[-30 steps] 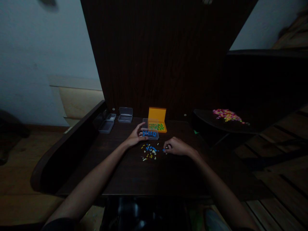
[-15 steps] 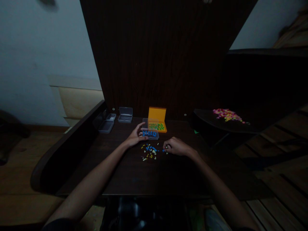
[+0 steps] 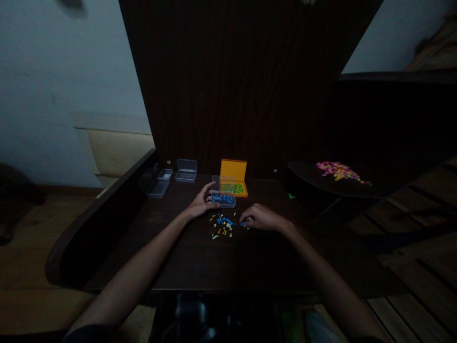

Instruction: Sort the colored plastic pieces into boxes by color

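My left hand grips the left side of a clear plastic box, thumb in front and fingers behind. Its lid stands up, and small blue pieces lie inside. My right hand is to the right of a loose pile of small blue, yellow and cream building pieces. Its fingertips are pinched together at a small blue piece on the table, partly covered by the fingers. Behind the clear box stands an open orange box holding green pieces.
Clear open boxes stand at the back left of the dark table. A raised side panel edges the left. On a dark shelf at the right lies a heap of pink and yellow pieces. A tall dark panel rises behind.
My right hand's fingertips have shifted slightly left and closed over the blue piece, covering more of it and the cream pieces beside it. My left hand and the clear box have stayed put.
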Demonstrator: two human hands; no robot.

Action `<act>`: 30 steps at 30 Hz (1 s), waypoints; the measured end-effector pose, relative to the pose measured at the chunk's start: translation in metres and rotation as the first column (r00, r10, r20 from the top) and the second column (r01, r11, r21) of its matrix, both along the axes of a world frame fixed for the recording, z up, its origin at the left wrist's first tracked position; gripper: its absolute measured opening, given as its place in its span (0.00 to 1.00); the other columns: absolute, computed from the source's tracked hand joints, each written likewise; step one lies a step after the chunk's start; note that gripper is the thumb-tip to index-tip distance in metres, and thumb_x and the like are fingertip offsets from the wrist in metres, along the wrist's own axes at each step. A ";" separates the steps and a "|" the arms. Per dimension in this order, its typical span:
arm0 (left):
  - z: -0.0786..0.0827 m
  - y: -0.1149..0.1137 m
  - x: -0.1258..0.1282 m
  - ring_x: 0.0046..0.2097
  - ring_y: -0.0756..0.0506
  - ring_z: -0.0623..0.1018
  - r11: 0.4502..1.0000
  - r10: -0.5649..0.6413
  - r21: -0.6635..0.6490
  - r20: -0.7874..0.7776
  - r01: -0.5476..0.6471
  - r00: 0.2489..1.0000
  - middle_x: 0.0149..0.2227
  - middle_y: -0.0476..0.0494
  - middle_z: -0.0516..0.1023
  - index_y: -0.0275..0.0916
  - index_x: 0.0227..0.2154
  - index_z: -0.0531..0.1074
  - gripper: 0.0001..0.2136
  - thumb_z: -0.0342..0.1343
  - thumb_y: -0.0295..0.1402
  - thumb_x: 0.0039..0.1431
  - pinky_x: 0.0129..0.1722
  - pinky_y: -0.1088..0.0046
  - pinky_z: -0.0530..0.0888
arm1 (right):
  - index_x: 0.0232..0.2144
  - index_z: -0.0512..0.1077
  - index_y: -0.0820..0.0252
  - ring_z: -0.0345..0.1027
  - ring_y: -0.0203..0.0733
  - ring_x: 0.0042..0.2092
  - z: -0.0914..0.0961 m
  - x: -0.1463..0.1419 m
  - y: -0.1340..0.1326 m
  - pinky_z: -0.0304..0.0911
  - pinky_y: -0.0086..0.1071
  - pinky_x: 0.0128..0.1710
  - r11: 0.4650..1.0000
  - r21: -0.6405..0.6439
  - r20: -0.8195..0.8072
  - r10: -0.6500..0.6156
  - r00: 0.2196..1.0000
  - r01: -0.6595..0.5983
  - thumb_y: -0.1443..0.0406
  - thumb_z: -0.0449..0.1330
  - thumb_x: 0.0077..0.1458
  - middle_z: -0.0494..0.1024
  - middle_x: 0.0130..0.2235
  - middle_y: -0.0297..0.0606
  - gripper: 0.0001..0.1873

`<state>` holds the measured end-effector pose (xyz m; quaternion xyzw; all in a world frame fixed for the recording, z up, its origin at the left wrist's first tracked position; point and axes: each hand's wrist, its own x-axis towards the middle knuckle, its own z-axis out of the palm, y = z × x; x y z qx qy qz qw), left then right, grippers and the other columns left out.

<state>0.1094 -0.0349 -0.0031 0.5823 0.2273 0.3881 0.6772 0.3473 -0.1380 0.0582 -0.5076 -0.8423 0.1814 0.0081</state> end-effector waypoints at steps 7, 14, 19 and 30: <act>0.000 0.000 0.000 0.46 0.45 0.76 1.000 -0.006 0.010 0.010 0.006 1.000 0.50 0.39 0.71 0.44 0.60 0.55 0.42 0.68 0.24 0.42 0.52 0.59 0.71 | 0.37 0.80 0.55 0.69 0.37 0.37 -0.008 0.002 0.003 0.58 0.27 0.35 0.992 0.103 -0.067 0.085 0.994 -0.078 0.68 0.63 0.53 0.77 0.36 0.37 0.09; 0.002 -0.002 0.000 0.46 0.45 0.76 1.000 -0.002 0.007 -0.002 0.002 1.000 0.50 0.40 0.71 0.44 0.60 0.55 0.43 0.68 0.24 0.41 0.52 0.58 0.71 | 0.37 0.79 0.57 0.70 0.36 0.38 -0.007 -0.001 0.000 0.59 0.27 0.37 0.991 0.083 -0.057 0.106 0.993 -0.101 0.69 0.60 0.55 0.78 0.36 0.37 0.09; 0.003 -0.002 0.000 0.47 0.44 0.76 1.000 -0.024 0.020 0.020 0.023 1.000 0.51 0.39 0.71 0.44 0.60 0.55 0.42 0.67 0.24 0.42 0.52 0.57 0.71 | 0.37 0.78 0.59 0.71 0.38 0.40 -0.009 -0.002 -0.002 0.60 0.29 0.39 0.994 0.092 -0.044 0.063 0.997 -0.059 0.70 0.58 0.56 0.78 0.38 0.39 0.09; 0.002 -0.001 0.000 0.47 0.44 0.76 1.000 0.000 0.024 -0.024 0.000 1.000 0.51 0.38 0.70 0.43 0.60 0.54 0.43 0.68 0.25 0.41 0.53 0.57 0.70 | 0.39 0.78 0.58 0.70 0.40 0.41 0.026 -0.020 0.026 0.61 0.32 0.42 0.946 0.318 -0.141 -0.011 0.990 0.056 0.67 0.59 0.57 0.79 0.40 0.40 0.09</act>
